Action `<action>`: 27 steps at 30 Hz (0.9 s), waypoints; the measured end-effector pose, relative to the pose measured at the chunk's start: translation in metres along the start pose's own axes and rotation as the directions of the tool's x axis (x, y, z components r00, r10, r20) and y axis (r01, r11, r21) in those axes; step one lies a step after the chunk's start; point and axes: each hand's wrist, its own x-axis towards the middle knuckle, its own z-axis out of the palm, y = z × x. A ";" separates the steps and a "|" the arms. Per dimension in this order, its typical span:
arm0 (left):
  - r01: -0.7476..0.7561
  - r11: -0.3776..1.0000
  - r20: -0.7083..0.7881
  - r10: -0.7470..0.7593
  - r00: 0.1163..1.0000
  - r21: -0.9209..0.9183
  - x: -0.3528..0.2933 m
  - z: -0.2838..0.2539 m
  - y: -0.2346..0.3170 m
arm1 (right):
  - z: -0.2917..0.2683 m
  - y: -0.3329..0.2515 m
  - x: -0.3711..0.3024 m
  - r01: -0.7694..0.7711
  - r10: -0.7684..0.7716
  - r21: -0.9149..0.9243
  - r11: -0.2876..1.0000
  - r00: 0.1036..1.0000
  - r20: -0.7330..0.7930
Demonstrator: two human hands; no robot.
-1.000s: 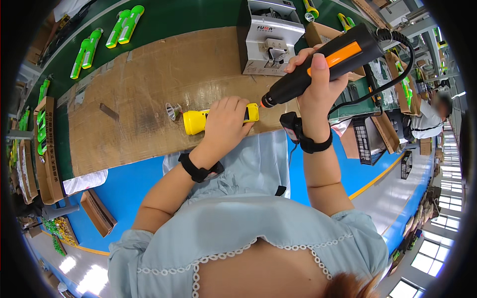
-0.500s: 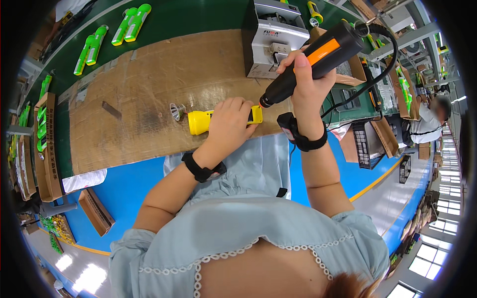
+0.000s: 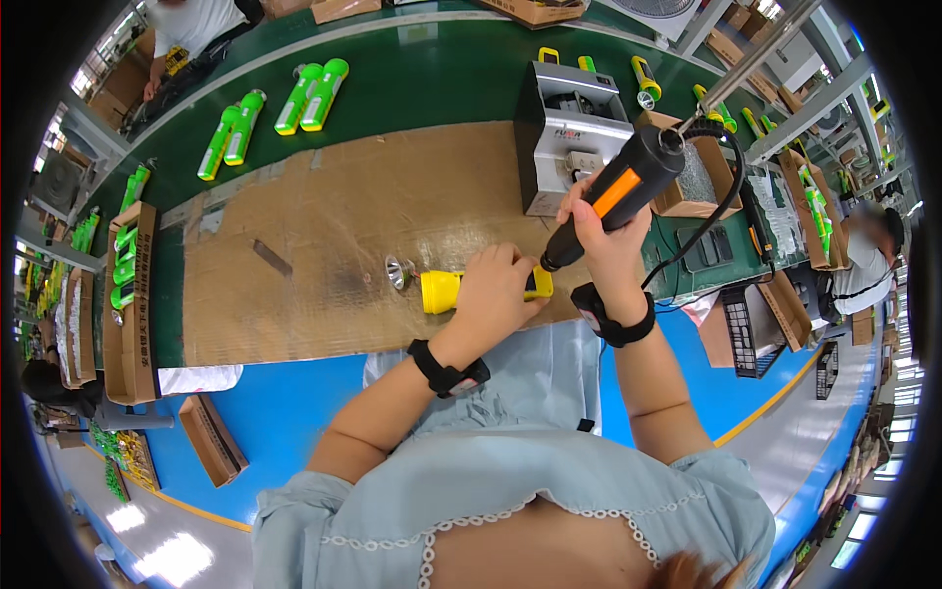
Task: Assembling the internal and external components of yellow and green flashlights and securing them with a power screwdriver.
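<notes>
A yellow flashlight body [image 3: 440, 293] lies on its side on the cardboard sheet [image 3: 343, 216], near the table's front edge. My left hand [image 3: 491, 293] is closed over its middle and hides much of the casing. Off its left end, apart from the body, sits a shiny reflector cup [image 3: 396, 273]. My right hand [image 3: 610, 243] grips a black electric screwdriver [image 3: 643, 172] with an orange stripe, tilted downward. The screwdriver's tip is at the flashlight's right end; whether it touches a screw is too small to tell.
A grey metal machine [image 3: 569, 137] stands behind my right hand, beside a cardboard box of small parts [image 3: 699, 177]. Several green flashlights [image 3: 312, 96] lie at the back left. A cable loops right of the screwdriver, which hangs from a metal rod [image 3: 756, 64]. A co-worker [image 3: 191, 29] is at the far left.
The whole view has shifted, so the table sits lower and further right in the picture. Both hands keep their holds, and the screwdriver tip stays at the flashlight's right end.
</notes>
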 end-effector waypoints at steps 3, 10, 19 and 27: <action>-0.008 1.000 -0.004 0.008 1.000 0.009 -0.001 0.000 0.002 | -0.010 -0.008 0.001 0.119 -0.111 0.120 0.986 0.991 -0.068; -0.213 0.950 -0.228 0.161 0.960 -0.228 -0.011 -0.025 -0.006 | -0.033 -0.027 0.056 0.398 -0.409 -0.102 0.912 0.851 -0.329; -0.006 0.992 -0.068 0.015 0.998 0.127 -0.046 -0.064 -0.040 | -0.036 -0.006 0.087 0.338 -0.433 -0.330 0.881 0.858 -0.277; 0.011 0.997 -0.075 -0.005 0.997 0.077 -0.037 -0.049 -0.034 | -0.019 -0.029 0.051 0.089 -0.058 0.157 0.984 0.979 -0.195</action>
